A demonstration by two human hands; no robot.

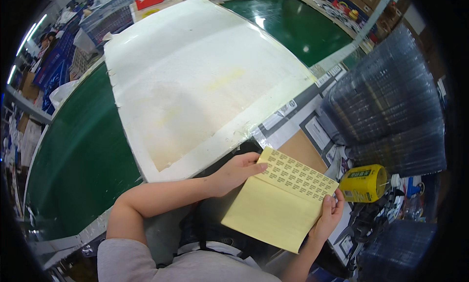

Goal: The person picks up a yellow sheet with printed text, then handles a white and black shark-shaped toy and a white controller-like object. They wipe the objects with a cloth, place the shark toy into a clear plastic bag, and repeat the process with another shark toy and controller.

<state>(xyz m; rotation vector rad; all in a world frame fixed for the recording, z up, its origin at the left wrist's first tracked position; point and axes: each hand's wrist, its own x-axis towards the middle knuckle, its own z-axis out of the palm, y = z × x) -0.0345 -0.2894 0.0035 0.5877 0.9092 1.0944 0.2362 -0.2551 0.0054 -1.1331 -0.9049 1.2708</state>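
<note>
Both my hands hold a yellow label sheet (273, 205) above my lap. Rows of small printed labels fill its upper strip, while the wide lower part is plain yellow. My left hand (236, 174) pinches the sheet's upper left corner, thumb on top. At the right edge, my right hand (329, 212) grips it with the thumb over the front and the other fingers mostly behind. The sheet tilts down to the right. Whether it is one sheet or several together, I cannot tell.
A large white board (205, 80) lies across the green conveyor belt (84, 153). Stacked clear plastic trays (388, 98) rise at the right. Below them lies a yellow bottle (362, 183), with black-handled tools nearby. Blue crates (106, 21) stand at the far left, and a red tape dispenser (149, 0) sits beyond the board.
</note>
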